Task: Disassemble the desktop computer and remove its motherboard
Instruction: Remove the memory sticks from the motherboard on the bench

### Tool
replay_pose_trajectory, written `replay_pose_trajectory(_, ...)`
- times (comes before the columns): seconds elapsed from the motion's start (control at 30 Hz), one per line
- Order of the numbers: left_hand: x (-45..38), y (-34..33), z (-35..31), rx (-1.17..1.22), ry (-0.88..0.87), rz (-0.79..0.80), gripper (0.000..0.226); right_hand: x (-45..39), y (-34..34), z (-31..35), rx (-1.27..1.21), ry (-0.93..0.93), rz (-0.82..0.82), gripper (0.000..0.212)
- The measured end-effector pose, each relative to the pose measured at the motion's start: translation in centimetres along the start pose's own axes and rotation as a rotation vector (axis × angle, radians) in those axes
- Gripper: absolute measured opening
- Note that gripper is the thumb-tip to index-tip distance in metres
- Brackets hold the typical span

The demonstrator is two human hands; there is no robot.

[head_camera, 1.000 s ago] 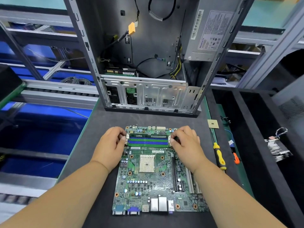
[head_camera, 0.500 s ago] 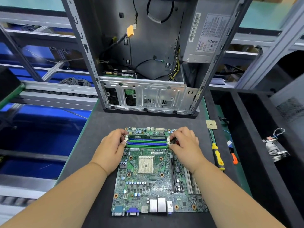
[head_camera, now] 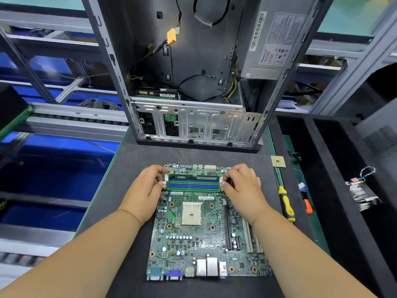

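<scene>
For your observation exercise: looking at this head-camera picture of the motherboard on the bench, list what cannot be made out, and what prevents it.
Head view:
- Fingertips of the left hand and right hand at the ends of the memory slots: hidden by the curled fingers, so the grip is unclear.
- Power supply label text: too small.
- Computer case top: cut off by the upper edge.
- Board under the right forearm: covered.

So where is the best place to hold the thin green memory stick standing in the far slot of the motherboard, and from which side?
Probably grip the green memory stick at its two short ends, from above, one hand per end. It stands on edge in the slot, so only the top edge and ends are free. The left hand and right hand are already at those ends.
</scene>
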State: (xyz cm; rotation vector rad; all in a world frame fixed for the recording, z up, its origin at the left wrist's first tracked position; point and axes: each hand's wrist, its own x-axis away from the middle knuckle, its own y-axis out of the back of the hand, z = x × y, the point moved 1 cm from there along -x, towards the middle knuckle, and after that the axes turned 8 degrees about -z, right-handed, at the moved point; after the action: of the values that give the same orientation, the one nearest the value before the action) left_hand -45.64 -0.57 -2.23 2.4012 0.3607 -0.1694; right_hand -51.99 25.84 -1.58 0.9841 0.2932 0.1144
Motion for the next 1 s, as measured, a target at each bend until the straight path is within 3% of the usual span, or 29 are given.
replay_pose_trajectory(0.3,-0.60,-0.26,0.29,-0.040,0.020,0.017,0.026,0.05,0.00,0.39,0.095,0.020,0.017,0.006)
replay_pose_trajectory(1.0,-1.01,-0.52,0.10,-0.009,0.118,-0.059,0.014,-0.12,-0.04,0.24,-0.009,-0.055,-0.010,0.013)
